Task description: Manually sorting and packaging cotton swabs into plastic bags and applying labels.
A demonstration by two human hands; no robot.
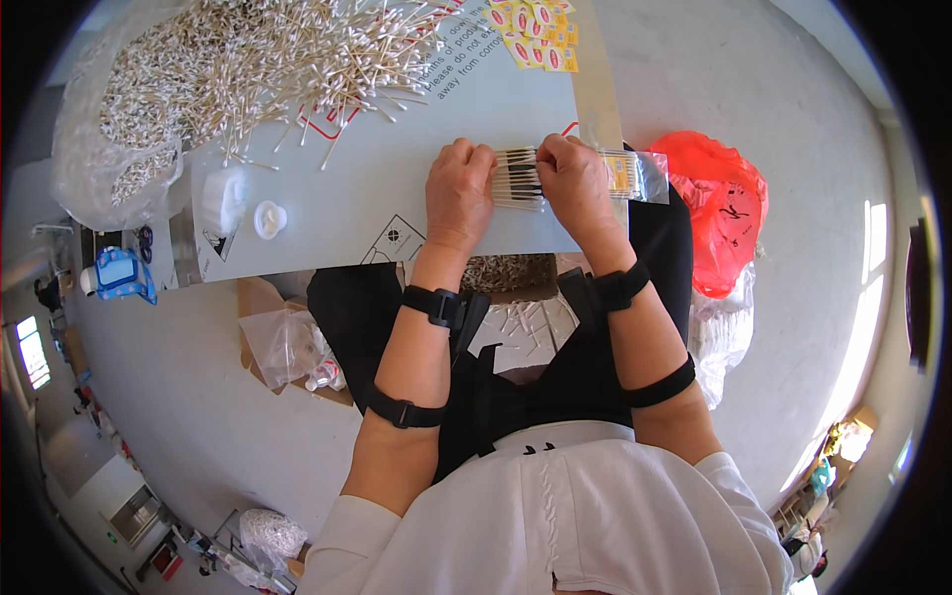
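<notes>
A flat row of cotton swabs (517, 180) lies between my hands near the table's front edge, with light tips and a darker band across the middle. My left hand (461, 193) is closed at the left end of the row, fingers curled over the swab ends. My right hand (575, 186) pinches the right end; its fingertips partly hide the swabs. Just right of that hand, a clear plastic packet (650, 177) with a yellow label and swabs inside extends past the table's right edge.
A large heap of loose swabs (248, 69) spills from a clear bag on the table (337, 203). Yellow labels (535, 35) lie at the far right. A small white tub (269, 219) stands on the left. A red bag (709, 208) hangs right of the table. An open box (511, 276) sits below.
</notes>
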